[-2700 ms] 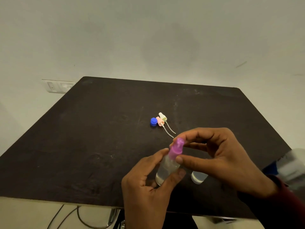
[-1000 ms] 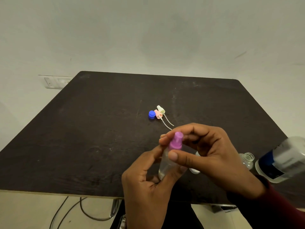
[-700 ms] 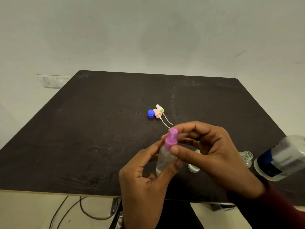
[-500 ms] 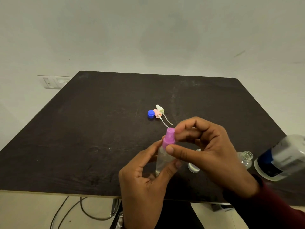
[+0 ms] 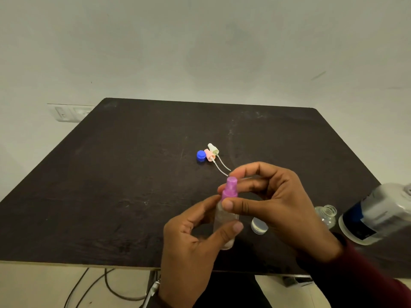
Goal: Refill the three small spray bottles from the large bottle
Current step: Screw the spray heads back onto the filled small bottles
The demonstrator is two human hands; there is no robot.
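Gripping a small clear spray bottle above the near part of the dark table, the left hand had its thumb and fingers curled round the bottle's body, holding it nearly upright with a slight lean. The right hand pinched the purple spray top seated on the bottle's neck, its thumb at the collar on the near side and its fingers curled round the far side. A dark red sleeve covered the right forearm.

Just right of the held bottle, partly hidden behind the right hand, a second small bottle stood on the table; only its lower end showed. Farther right, another small clear bottle stood uncapped, its threaded neck open. Beside it at the right edge of the view was the large bottle, translucent with a dark blue label, its top cut off by the frame; whether it was capped could not be told.

Well apart, toward the table's middle, lay a blue cap, touching or just beside a pink spray top and a whitish spray top, both on their sides with thin dip tubes trailing toward the hands.

Behind the table rose a pale wall with a switch plate at the left, and dark cables hung below the near edge.
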